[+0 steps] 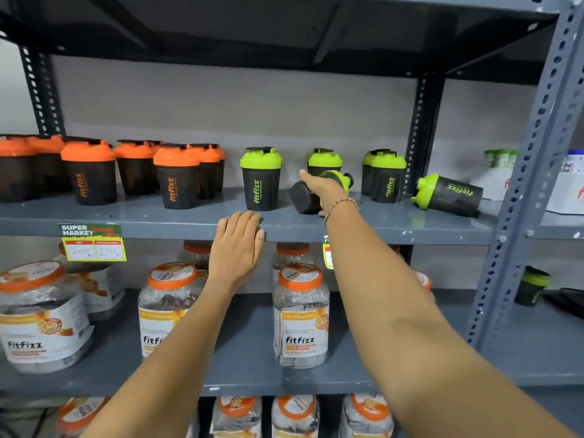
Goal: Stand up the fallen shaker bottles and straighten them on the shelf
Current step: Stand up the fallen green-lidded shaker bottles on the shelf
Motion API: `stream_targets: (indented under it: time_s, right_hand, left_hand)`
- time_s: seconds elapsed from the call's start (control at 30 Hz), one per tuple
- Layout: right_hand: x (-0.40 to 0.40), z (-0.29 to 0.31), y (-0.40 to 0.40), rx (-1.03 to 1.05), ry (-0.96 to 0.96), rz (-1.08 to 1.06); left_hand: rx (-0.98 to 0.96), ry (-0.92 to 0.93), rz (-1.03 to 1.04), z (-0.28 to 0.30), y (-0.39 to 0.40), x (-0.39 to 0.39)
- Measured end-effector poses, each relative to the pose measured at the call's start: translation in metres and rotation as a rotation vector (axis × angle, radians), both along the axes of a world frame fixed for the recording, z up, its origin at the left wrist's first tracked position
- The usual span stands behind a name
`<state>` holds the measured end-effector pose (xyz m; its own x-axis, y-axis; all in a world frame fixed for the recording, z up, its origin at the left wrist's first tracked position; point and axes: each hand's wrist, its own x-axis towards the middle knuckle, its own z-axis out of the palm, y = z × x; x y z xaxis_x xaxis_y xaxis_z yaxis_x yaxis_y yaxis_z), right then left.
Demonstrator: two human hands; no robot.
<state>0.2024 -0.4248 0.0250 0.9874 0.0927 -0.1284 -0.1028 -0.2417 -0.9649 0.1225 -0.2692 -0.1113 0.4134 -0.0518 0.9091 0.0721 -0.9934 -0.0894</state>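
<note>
Shaker bottles with green lids are what we are sorting on the grey shelf (pixel 379 227), and two of them lie on their sides: one (pixel 305 197) under our right hand (pixel 322 192), its dark base turned toward us and its lid pointing back, and another (pixel 448 195) well apart to the right, near the upright post, with its lid pointing left. Our right hand is wrapped over the nearer fallen bottle, fingers curled around its body, while our left hand (pixel 238 245) lies flat and spread on the shelf's front edge, holding nothing. The risk we see is crowding. An upright green-lidded bottle (pixel 324 161) stands just behind the one we grip, and another (pixel 261 180) stands just to its left; if we swing the bottle up carelessly, its lid end could sweep into either and topple it. The body looks smooth and round, so a loose hold could let it roll off the front edge onto the jars (pixel 300 314) below. The far bottle also lies close to the pair (pixel 387 178) beside the post, and we judge a long reach there could nudge them. Whether the lids are snapped shut we cannot tell.
</note>
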Motion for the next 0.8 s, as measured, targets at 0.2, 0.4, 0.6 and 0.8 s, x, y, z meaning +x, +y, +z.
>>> stream_targets:
  time_s: [0.2,0.4,0.6,0.8]
  right_hand:
    - [0.02,-0.008,0.004,0.061,-0.087,-0.056]
    - [0.011,-0.008,-0.008,-0.079,-0.142,-0.15]
    - [-0.003,-0.004,-0.014,-0.198,-0.156,-0.145]
    - [-0.009,0.0,-0.021,-0.453,-0.243,-0.284]
  left_hand:
    - [0.007,0.041,0.03,-0.004,0.003,0.002]
    - [0.012,0.053,0.012,-0.004,0.006,0.005]
    - [0.018,0.045,0.0,-0.003,0.005,0.004]
    - [0.021,0.037,-0.021,-0.003,0.007,0.002]
